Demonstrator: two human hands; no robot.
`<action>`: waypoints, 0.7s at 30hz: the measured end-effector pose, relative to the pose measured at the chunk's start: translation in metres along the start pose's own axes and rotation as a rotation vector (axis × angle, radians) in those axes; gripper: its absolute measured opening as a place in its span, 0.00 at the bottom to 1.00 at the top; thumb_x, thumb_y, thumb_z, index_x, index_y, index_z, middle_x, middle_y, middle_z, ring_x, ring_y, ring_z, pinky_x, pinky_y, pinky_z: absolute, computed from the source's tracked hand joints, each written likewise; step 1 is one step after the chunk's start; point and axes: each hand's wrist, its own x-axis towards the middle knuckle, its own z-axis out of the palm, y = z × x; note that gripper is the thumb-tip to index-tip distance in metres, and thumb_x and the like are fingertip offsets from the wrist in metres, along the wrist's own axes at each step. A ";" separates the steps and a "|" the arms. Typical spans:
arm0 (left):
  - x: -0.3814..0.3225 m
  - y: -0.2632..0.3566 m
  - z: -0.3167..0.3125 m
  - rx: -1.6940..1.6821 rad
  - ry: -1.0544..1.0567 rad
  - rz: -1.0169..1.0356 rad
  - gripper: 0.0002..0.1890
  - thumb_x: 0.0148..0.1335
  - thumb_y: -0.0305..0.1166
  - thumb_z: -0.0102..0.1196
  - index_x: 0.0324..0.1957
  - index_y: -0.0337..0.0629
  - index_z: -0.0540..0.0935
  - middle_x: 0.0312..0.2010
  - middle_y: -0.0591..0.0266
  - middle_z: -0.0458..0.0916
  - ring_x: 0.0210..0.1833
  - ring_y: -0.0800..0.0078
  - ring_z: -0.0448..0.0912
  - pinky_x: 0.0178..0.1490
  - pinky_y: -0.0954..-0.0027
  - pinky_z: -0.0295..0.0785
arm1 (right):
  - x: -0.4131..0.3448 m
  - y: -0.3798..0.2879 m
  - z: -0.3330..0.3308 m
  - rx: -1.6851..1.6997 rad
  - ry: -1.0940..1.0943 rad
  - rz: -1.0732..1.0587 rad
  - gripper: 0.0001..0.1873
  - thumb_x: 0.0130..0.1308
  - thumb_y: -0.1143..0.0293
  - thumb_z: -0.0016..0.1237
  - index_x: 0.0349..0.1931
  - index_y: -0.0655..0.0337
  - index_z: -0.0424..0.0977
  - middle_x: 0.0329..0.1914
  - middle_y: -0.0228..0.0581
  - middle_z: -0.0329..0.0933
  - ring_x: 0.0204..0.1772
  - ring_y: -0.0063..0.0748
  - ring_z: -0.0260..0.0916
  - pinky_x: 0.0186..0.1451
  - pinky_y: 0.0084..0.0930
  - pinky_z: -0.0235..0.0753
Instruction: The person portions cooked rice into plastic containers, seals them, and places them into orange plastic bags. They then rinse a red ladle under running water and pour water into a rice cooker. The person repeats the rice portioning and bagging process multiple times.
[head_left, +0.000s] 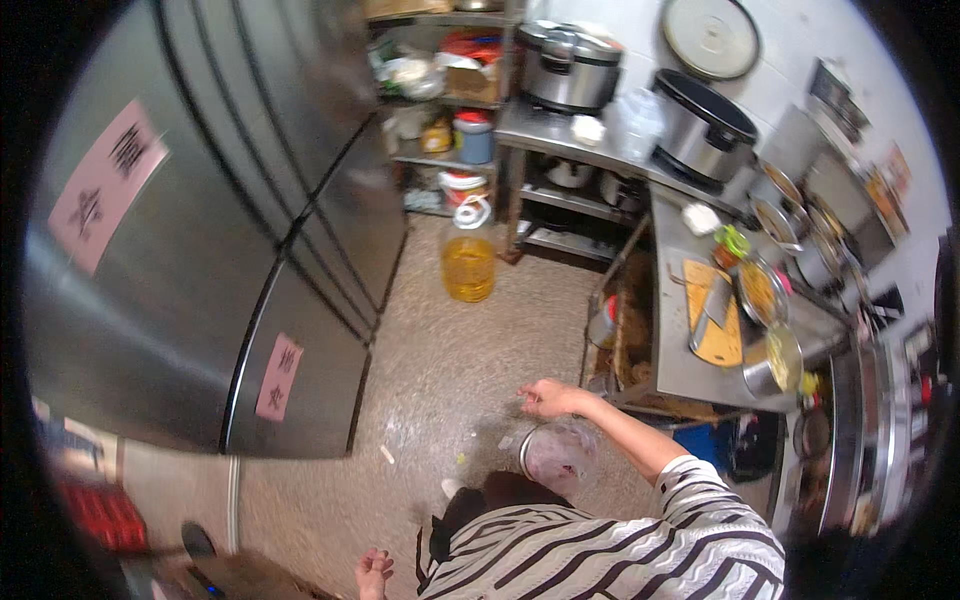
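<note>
My right hand (551, 397) is stretched forward over the floor, fingers apart and with nothing in them. Beneath and beside it stands a waste bin (564, 454) that looks clear or lined with a clear bag, with some scraps inside. My left hand (373, 571) hangs low at the bottom of the view, its fingers loosely curled and apart, apparently holding nothing. Ahead on the floor is a large clear plastic jug of yellow oil (469, 270) with a white handle.
Stainless steel refrigerator doors (165, 322) fill the left side. A steel worktable (679, 379) at right carries a cleaver (716, 304) on a cutting board (727, 352) and food bowls. Rice cookers (574, 71) and stocked shelves (442, 161) stand at the back.
</note>
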 end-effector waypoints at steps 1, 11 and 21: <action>0.021 0.029 -0.005 0.039 0.000 -0.012 0.21 0.65 0.40 0.54 0.54 0.37 0.72 0.44 0.57 0.79 0.45 0.65 0.78 0.48 0.65 0.73 | -0.005 0.006 -0.007 0.189 0.016 0.090 0.24 0.65 0.64 0.49 0.59 0.65 0.67 0.38 0.40 0.79 0.42 0.32 0.78 0.43 0.28 0.76; 0.139 0.284 0.105 0.314 -0.360 0.355 0.22 0.65 0.38 0.54 0.56 0.35 0.70 0.45 0.58 0.80 0.43 0.71 0.79 0.45 0.72 0.74 | -0.038 0.118 -0.124 1.448 0.852 0.291 0.11 0.70 0.74 0.39 0.48 0.70 0.67 0.43 0.53 0.77 0.38 0.38 0.79 0.41 0.32 0.83; 0.194 0.451 0.354 0.445 -0.772 0.255 0.20 0.67 0.33 0.52 0.58 0.34 0.69 0.50 0.55 0.80 0.47 0.72 0.79 0.47 0.74 0.74 | 0.027 0.352 -0.339 1.996 1.577 0.039 0.13 0.70 0.75 0.31 0.47 0.78 0.60 0.41 0.61 0.75 0.36 0.45 0.79 0.38 0.31 0.87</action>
